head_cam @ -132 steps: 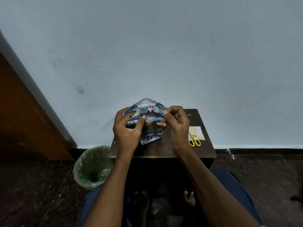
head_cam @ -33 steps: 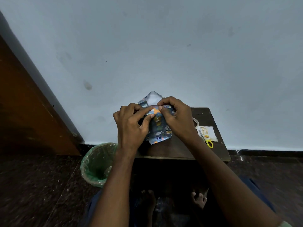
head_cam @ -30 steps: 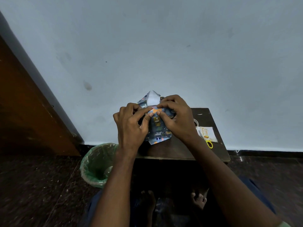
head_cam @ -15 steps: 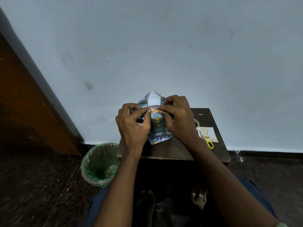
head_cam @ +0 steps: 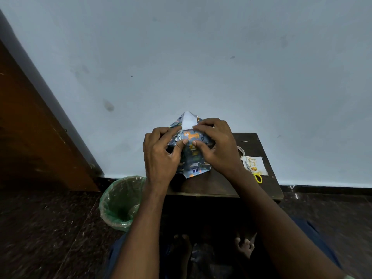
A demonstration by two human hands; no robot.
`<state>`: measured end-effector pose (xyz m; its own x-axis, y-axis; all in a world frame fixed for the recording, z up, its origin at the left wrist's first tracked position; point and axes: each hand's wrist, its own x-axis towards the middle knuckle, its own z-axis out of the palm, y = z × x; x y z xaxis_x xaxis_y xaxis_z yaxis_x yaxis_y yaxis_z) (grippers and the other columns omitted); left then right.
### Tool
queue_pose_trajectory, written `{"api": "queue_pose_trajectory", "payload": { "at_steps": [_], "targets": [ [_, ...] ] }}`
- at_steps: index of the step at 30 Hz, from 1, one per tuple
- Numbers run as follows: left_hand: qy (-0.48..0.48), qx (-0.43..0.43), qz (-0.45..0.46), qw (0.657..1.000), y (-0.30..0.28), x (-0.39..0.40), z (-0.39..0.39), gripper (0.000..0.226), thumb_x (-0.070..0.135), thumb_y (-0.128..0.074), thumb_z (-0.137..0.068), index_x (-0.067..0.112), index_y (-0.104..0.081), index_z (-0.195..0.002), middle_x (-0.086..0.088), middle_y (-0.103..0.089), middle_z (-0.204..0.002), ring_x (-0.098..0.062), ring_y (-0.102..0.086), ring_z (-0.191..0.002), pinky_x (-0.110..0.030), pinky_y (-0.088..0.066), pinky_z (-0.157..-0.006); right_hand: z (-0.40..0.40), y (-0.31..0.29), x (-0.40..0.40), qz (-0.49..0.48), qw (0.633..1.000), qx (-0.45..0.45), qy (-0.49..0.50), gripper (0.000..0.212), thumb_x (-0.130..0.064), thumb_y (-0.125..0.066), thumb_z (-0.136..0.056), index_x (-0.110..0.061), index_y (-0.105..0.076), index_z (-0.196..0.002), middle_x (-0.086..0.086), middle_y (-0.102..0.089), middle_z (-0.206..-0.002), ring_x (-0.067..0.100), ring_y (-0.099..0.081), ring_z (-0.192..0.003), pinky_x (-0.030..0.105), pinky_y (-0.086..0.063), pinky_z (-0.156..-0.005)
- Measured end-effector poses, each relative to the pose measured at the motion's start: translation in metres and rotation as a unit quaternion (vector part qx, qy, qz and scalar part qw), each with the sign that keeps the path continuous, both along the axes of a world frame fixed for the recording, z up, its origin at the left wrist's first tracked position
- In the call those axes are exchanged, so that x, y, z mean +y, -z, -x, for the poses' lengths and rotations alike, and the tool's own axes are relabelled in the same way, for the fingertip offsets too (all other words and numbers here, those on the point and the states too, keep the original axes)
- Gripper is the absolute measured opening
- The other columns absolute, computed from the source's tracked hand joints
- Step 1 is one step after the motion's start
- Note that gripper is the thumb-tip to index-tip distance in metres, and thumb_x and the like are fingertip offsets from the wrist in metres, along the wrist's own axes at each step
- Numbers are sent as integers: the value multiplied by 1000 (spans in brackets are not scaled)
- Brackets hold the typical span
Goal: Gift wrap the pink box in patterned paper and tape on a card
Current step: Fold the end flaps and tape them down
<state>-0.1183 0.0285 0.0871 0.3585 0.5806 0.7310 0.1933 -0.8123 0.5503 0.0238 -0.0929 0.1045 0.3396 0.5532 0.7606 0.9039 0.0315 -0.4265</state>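
Both hands work the patterned paper (head_cam: 191, 156) near the small table's (head_cam: 211, 184) back-left corner; the pink box is hidden inside. Left hand (head_cam: 159, 156) and right hand (head_cam: 217, 146) pinch folds, fingertips meeting centrally. Card (head_cam: 256, 165) lies nearer the right hand.

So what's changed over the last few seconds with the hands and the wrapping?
Both hands, left and right, shifted their pinch on the patterned paper, drawing the side folds together at the middle; the white-backed top flap now stands more upright. Card, scissors, tape roll and bin lie as before.
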Motion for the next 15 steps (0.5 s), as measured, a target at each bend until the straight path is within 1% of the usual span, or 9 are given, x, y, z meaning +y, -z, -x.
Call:
{"api": "queue_pose_trajectory", "payload": {
  "at_steps": [3,6,8,11,13,15],
  "targets": [
    [30,-2,18,999,-2,2,3,35,38,-78,-91,27,-78,-124,8,-63,-107,-17,-54,-103,-44,-52,-87,-2,-5,0,-3,999,45,0,31,-11,-81,-87,-14,-75,-118,2,-68,-115,21,-59,-111,30,-46,-96],
    [37,-1,21,999,-3,1,2,24,35,-80,-91,27,-81,-114,8,-60,-103,-18,-55,-100,-45,-52,-85,0,-7,1,-17,998,57,-11,20,-8,-78,-88,-14,-79,-107,-1,-71,-103,21,-61,-103,34,-48,-90],
    [32,-8,21,999,-3,1,2,15,33,-79,-93,25,-81,-106,8,-62,-102,-17,-56,-99,-46,-52,-84,2,-8,1,-20,997,72,-23,16,-6,-76,-89,-14,-79,-103,-3,-70,-99,18,-63,-100,35,-49,-87],
    [32,-10,10,999,-4,1,2,5,28,-77,-96,25,-81,-98,12,-71,-99,-19,-60,-97,-49,-51,-83,4,-10,0,-16,993,109,-45,14,-3,-71,-92,-13,-77,-100,-4,-69,-98,14,-66,-98,33,-52,-85],
    [26,-13,10,1000,-4,-1,1,5,27,-75,-97,27,-81,-96,14,-74,-93,-19,-61,-93,-49,-50,-81,6,-12,0,-10,992,120,-48,13,-2,-69,-93,-12,-75,-100,-5,-70,-99,10,-66,-97,30,-52,-84],
    [18,-26,32,999,-5,-4,-1,8,27,-73,-96,28,-81,-96,14,-75,-91,-18,-59,-91,-48,-51,-80,6,-14,0,4,991,127,-45,12,-3,-69,-93,-12,-73,-100,-6,-71,-100,8,-66,-97,28,-52,-85]
  ]
}}
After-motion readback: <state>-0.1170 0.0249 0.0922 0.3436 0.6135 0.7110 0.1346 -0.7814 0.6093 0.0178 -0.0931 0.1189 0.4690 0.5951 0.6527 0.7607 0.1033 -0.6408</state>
